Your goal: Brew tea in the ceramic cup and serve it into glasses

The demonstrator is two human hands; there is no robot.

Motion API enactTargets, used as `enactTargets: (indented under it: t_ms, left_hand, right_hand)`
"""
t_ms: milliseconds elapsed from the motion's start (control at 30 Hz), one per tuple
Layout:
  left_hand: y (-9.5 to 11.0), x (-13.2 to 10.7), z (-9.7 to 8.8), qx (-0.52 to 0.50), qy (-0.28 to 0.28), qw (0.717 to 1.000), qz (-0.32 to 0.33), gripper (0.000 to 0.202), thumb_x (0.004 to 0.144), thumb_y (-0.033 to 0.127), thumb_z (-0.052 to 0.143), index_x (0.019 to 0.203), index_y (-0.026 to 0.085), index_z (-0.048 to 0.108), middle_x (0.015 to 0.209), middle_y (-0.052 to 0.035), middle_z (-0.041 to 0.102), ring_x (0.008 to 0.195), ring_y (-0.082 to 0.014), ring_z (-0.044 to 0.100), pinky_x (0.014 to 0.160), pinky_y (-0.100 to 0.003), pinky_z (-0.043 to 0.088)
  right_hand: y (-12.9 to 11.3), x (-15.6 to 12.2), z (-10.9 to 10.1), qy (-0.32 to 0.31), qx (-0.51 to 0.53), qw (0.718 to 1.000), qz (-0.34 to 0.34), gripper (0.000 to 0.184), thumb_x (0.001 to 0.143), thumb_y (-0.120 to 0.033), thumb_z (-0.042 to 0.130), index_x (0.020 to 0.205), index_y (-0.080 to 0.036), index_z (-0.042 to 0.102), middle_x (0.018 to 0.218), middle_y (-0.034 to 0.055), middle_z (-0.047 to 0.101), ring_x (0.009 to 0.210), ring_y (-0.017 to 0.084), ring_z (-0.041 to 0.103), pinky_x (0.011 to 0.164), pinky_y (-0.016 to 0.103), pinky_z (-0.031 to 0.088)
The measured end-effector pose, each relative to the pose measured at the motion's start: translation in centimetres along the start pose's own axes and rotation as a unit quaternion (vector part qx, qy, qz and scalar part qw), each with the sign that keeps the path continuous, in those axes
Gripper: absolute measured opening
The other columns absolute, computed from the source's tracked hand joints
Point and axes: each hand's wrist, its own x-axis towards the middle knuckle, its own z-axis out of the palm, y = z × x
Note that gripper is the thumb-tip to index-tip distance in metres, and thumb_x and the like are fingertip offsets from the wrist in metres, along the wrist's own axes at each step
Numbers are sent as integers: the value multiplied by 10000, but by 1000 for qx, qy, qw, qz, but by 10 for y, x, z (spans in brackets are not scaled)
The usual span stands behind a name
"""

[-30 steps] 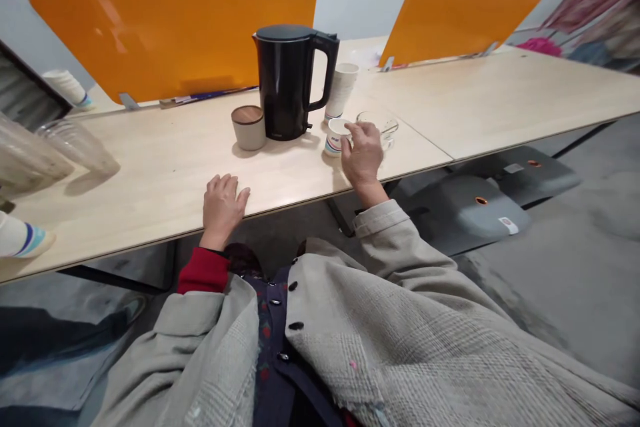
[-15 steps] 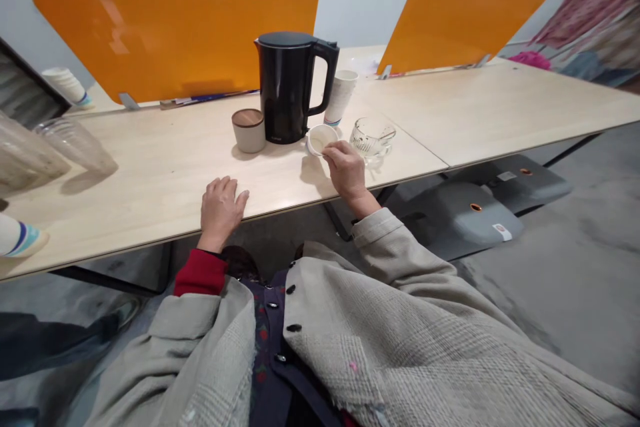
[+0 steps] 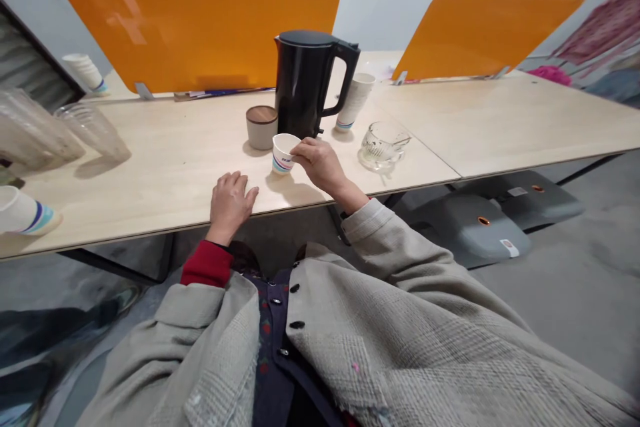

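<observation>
Pinching a striped paper cup [image 3: 283, 156] from the side, the fingers [image 3: 300, 151] of the right hand [image 3: 320, 164] leave its thin rim clear, perhaps to keep the mouth free. The cup stands near a wood-lidded canister [image 3: 261, 125] and a glossy black kettle [image 3: 301, 83]. The open left hand [image 3: 230, 205] holds nothing, resting on the pale wood surface [image 3: 175, 147] at its edge, as if bracing.
</observation>
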Motion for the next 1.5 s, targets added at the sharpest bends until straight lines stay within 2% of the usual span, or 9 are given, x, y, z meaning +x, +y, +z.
enactTargets:
  t_ms: [267,533,667,867,1233,1367,1433,1500]
  left_hand:
    - [12,-3,-10,45,-27,999,3,353,1067,379,595,1310,175,748,1530,-174,696,1452,-397,570,1212,-542,492]
    - [18,-4,-15,51,-41,998,-9,363,1077,371,597,1340,168,743,1558,-179,678,1472,-395,561,1221,-534,488]
    - [20,-4,-16,60,-45,997,-10,360,1078,364,597,1334,162,749,1549,-180,687,1468,-400,569,1221,-535,494]
    - [23,-4,-20,67,-55,996,-18,388,1082,360,597,1365,139,744,1577,-173,679,1492,-401,561,1249,-525,486]
    - [25,-4,-22,59,-53,997,-23,383,1075,343,619,1368,134,749,1571,-193,678,1499,-394,567,1257,-530,486]
    - [25,-5,-22,61,-54,996,-20,366,1076,352,619,1351,152,755,1558,-190,683,1494,-393,570,1246,-529,496]
    - [25,-6,-21,64,-53,996,-20,360,1077,354,615,1349,165,754,1558,-183,683,1491,-388,572,1239,-526,499]
    - [24,-6,-20,67,-52,996,-20,362,1079,355,609,1354,168,751,1566,-178,678,1488,-384,573,1238,-517,498]
  right_hand:
    - [-26,16,8,-43,27,999,-16,242,1048,-178,612,1075,-201,852,1156,102,791,999,247,719,815,335,456]
    - [-17,12,13,-20,73,996,-41,217,1013,-181,672,1120,-211,859,1205,105,795,947,232,735,847,345,513]
    - [-13,12,16,-1,109,994,-28,252,989,-193,684,1183,-217,842,1245,104,790,892,213,745,836,348,549]
    - [-10,16,23,12,137,989,-47,186,1001,-184,667,1015,-204,851,1100,100,815,1027,260,770,913,366,566]
    - [-6,21,34,33,161,985,-51,169,992,-198,681,979,-227,847,1095,85,821,1035,259,772,933,379,589]
    - [-6,17,27,35,174,983,-48,198,975,-222,701,1104,-224,851,1220,96,812,896,220,756,875,379,615]
    - [-4,17,19,53,172,983,-41,252,978,-257,708,1192,-226,838,1279,106,798,823,199,731,834,379,628]
    - [0,23,11,83,155,984,-27,283,997,-305,698,1238,-227,826,1284,116,792,838,211,729,827,390,639]
